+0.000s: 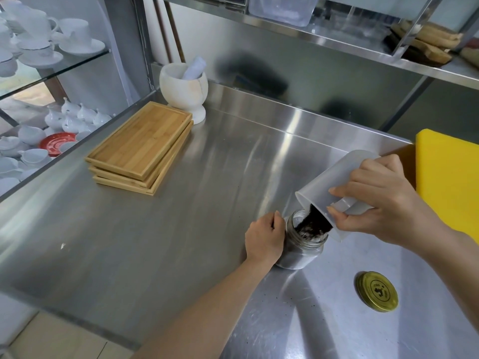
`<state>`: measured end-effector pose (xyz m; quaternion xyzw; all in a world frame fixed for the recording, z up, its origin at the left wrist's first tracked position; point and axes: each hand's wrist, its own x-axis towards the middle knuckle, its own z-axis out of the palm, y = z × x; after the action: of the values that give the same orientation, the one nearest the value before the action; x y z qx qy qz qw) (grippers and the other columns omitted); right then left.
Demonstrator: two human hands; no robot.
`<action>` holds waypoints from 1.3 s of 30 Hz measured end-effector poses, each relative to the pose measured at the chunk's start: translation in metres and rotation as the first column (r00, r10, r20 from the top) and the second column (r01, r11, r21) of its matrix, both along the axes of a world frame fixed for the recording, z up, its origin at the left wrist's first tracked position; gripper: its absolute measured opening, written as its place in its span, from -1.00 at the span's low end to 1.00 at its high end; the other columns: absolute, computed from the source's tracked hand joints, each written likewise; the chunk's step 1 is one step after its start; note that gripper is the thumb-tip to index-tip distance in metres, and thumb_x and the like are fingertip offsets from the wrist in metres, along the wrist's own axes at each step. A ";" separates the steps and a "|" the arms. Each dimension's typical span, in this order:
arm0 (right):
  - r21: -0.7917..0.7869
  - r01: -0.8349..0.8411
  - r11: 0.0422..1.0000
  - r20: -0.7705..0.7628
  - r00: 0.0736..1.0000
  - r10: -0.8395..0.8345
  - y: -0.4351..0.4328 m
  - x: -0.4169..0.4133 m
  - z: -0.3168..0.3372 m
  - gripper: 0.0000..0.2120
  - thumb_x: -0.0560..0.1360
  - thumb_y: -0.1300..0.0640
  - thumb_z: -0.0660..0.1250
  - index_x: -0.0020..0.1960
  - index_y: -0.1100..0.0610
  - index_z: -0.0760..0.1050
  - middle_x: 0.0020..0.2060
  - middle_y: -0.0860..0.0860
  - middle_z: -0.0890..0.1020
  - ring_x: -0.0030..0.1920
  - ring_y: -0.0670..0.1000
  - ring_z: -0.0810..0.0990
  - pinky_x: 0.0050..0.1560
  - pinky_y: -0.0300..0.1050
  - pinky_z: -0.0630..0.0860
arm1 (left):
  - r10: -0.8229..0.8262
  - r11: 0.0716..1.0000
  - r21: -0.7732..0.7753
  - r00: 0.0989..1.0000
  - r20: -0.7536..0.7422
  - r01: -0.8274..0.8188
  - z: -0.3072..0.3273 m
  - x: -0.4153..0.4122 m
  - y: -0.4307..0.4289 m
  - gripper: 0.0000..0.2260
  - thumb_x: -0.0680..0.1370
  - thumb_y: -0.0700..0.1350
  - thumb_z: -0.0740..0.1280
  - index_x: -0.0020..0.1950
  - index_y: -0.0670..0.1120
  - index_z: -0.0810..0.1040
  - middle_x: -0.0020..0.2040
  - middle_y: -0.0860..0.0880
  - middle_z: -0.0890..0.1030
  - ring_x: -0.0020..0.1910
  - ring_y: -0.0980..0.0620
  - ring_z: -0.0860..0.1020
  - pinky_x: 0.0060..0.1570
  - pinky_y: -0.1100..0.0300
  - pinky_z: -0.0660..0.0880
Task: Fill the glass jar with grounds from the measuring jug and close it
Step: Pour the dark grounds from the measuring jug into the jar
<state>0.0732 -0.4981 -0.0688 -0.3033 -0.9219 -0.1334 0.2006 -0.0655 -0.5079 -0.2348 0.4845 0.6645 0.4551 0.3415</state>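
Right hand [383, 200]: wrist rolled over, fingers closed around handle of translucent plastic measuring jug [334, 185], tipped mouth-down. Dark, coarse grounds [315, 221] slide from its lip into the glass jar [302, 244] directly below those fingers. Left hand [264, 238]: fingers wrapped on the jar's side, steadying it upright on the brushed steel bench [181, 229]. Round gold lid [377, 291] lies flat, nearer the body, apart from both.

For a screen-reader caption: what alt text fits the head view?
The right hand tips a measuring jug, pouring dark grounds into a glass jar steadied by the left hand; its gold lid lies nearby on the steel counter.
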 end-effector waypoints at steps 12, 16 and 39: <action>0.098 -0.037 0.994 0.032 0.999 0.034 -0.002 -0.001 -0.001 -0.68 0.38 0.03 0.28 -0.29 0.29 0.59 -0.44 0.16 0.55 -0.28 0.08 0.38 -0.14 -0.04 0.23 | -0.018 1.000 -0.011 1.000 -0.009 0.018 0.002 0.000 -0.001 -0.57 0.57 -0.13 0.12 -0.47 -0.03 0.05 -0.36 -0.27 0.36 -0.22 -0.40 0.43 -0.34 -0.01 0.18; 0.101 -0.048 0.994 0.019 0.999 0.047 -0.003 -0.002 0.000 -0.69 0.38 0.04 0.28 -0.29 0.29 0.60 -0.43 0.16 0.56 -0.26 0.04 0.31 -0.14 -0.05 0.22 | -0.027 1.000 -0.010 1.000 -0.007 0.027 0.003 0.000 -0.002 -0.59 0.56 -0.10 0.10 -0.47 -0.03 0.05 -0.33 -0.30 0.38 -0.22 -0.40 0.43 -0.34 -0.03 0.22; 0.209 -0.066 0.976 0.106 0.993 0.045 -0.006 -0.002 -0.002 -0.79 0.21 0.17 0.53 -0.31 0.31 0.61 -0.44 0.19 0.59 -0.40 0.18 0.54 -0.14 -0.04 0.26 | -0.022 1.000 -0.010 1.000 0.014 0.023 0.003 -0.001 -0.002 -0.58 0.56 -0.12 0.10 -0.47 -0.03 0.05 -0.30 -0.35 0.41 -0.21 -0.40 0.42 -0.32 0.02 0.20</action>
<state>0.0709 -0.5046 -0.0709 -0.2470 -0.9195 -0.2407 0.1887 -0.0666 -0.5095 -0.2315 0.4869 0.6589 0.4512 0.3537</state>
